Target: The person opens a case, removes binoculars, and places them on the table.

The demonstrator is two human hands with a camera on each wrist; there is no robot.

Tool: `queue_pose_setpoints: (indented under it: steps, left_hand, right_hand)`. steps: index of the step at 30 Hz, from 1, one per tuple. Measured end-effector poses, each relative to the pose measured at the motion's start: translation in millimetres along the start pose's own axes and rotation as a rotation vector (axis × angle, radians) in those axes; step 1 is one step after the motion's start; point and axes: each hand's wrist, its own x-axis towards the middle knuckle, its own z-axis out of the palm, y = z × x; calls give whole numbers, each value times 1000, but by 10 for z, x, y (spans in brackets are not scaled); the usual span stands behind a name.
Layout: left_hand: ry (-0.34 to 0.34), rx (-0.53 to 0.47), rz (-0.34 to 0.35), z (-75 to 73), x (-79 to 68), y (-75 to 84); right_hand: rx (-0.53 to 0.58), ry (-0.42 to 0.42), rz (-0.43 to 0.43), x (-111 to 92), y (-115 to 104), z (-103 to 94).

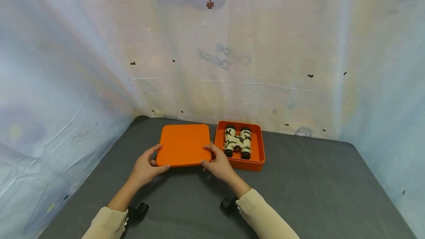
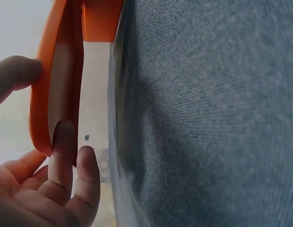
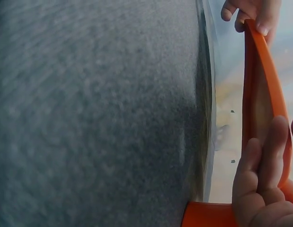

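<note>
Because the orange lid [image 1: 183, 145] is supported above the grey table [image 1: 315, 183] only at its sides and near corners, its far edge could be dipped if either grip were loosened. It is held by the left hand [image 1: 145, 168] at its 8 o'clock and by the right hand [image 1: 220, 164] at its 4 o'clock; in both, the digits are parted by little more than the rim's depth, some laid against the outer edge, others tucked beneath the hollow side. Just beside the lid, toward 3 o'clock, an uncovered orange box [image 1: 247, 164] is seen; whether the two touch cannot be told. Were the lid swung low toward 3 o'clock, the box could be caught and shoved, and the camouflage-patterned binoculars [image 1: 238, 142] lying inside could be jolted. Counted, one lid, one box, one pair of binoculars with two barrels, two hands, two cream sleeves [image 1: 107, 222] and one table are shown.
</note>
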Motion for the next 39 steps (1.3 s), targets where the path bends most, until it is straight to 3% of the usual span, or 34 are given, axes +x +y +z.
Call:
queue_pose_setpoints:
  steps: [7,18,26,39]
  left_hand:
    - [-29,5,-34,-29,-6,-20]
    - [-50,48,-76,-92,19,-91]
    - [-95,45,-70,-122,12,-126]
    - [-138,69,-101,-150,50,-189]
  right_hand:
    - [-21,28,-7,128,241,60]
    - [-69,13,28,168,246,150]
    - [52,-8,131,171,179,198]
    - [53,-16,205,202,196,275]
